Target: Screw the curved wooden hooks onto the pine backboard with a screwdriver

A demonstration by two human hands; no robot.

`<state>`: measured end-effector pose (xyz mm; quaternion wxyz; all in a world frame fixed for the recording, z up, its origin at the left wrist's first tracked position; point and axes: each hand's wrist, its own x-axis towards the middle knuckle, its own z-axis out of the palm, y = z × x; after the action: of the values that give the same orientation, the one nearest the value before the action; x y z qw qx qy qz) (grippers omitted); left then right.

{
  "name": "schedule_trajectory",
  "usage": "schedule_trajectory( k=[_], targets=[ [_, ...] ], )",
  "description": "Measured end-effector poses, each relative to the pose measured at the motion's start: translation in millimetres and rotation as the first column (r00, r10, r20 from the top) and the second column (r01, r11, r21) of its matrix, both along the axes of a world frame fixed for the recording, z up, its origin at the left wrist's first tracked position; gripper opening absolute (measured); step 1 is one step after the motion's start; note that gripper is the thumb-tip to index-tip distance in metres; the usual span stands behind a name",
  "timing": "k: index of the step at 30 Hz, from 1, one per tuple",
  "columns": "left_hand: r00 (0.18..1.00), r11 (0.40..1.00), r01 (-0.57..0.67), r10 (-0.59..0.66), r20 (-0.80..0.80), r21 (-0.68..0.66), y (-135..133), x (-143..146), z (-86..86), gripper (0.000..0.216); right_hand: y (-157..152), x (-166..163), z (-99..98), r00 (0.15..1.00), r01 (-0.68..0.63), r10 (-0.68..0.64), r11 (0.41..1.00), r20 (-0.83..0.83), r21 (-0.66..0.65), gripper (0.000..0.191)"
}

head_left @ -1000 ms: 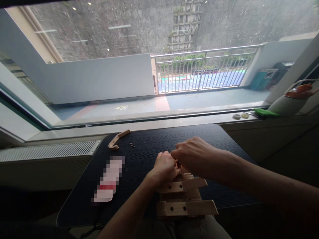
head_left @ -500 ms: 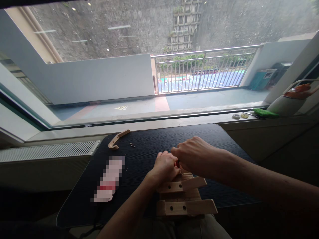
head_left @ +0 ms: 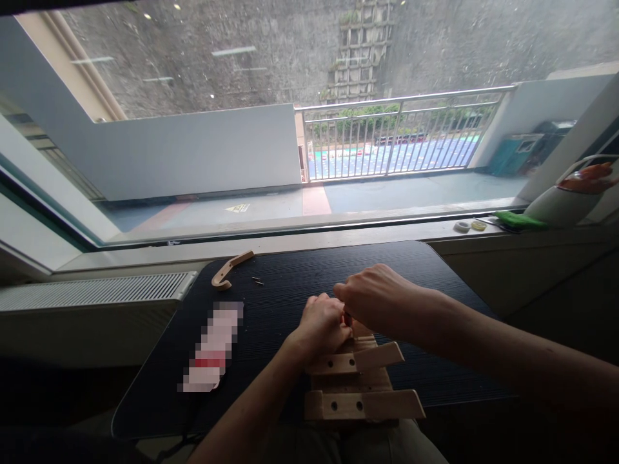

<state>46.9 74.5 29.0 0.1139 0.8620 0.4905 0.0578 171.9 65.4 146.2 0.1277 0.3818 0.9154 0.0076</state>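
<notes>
A wooden hook rack point(head_left: 380, 380) lies at the table's near edge, partly over my lap. Two of its pale crosspieces show, each with two dark screw holes. My left hand point(head_left: 323, 322) is closed around the rack's far part, fingers curled. Just to its right, my right hand point(head_left: 372, 293) is a closed fist above the same spot. Whatever it grips is hidden behind the fingers. A loose curved wooden hook point(head_left: 229, 269) with two holes lies at the table's far left. Beside it are two small screws point(head_left: 258, 281).
A pixelated pinkish packet point(head_left: 213, 348) lies on the left of the dark table point(head_left: 275, 283). Behind the table runs a windowsill point(head_left: 314, 241) with tape rolls point(head_left: 461, 226), a green cloth point(head_left: 520, 220) and a white pot point(head_left: 556, 203). A radiator point(head_left: 97, 290) stands left.
The view has shifted very slightly. Both hands stay at the same place on the rack, with only a tiny change in the right fist.
</notes>
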Motion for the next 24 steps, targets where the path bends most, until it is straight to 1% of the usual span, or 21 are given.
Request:
schedule_trajectory(
  k=[5, 9, 11, 20, 24],
  targets=[
    [1.000, 1.000, -0.012, 0.012, 0.004, -0.012, -1.0, 0.2, 3.2, 0.020, -0.7, 1.9, 2.4, 1.000, -0.015, 0.016, 0.999, -0.016, 0.039, 0.009],
    [1.000, 1.000, -0.007, 0.007, -0.029, -0.014, 0.8, 0.4, 2.1, 0.021, -2.8, 1.0, 8.3, 1.000, -0.015, 0.016, 1.000, 0.019, -0.014, 0.012],
    [0.999, 1.000, 0.002, -0.002, -0.032, -0.014, 1.4, 0.3, 1.1, 0.021, -3.4, 0.2, 9.6, 1.000, -0.014, 0.014, 1.000, 0.016, -0.020, 0.013],
    [1.000, 0.999, -0.027, 0.027, -0.004, -0.034, -2.3, 1.5, 5.8, 0.020, -3.1, 1.4, 3.6, 1.000, 0.031, -0.031, 1.000, -0.002, 0.003, 0.012],
    [1.000, 0.999, -0.022, 0.023, 0.019, -0.028, -3.2, 1.1, 6.6, 0.018, -4.3, 2.1, 8.1, 0.997, 0.053, -0.053, 0.999, 0.049, -0.003, 0.011]
  ],
)
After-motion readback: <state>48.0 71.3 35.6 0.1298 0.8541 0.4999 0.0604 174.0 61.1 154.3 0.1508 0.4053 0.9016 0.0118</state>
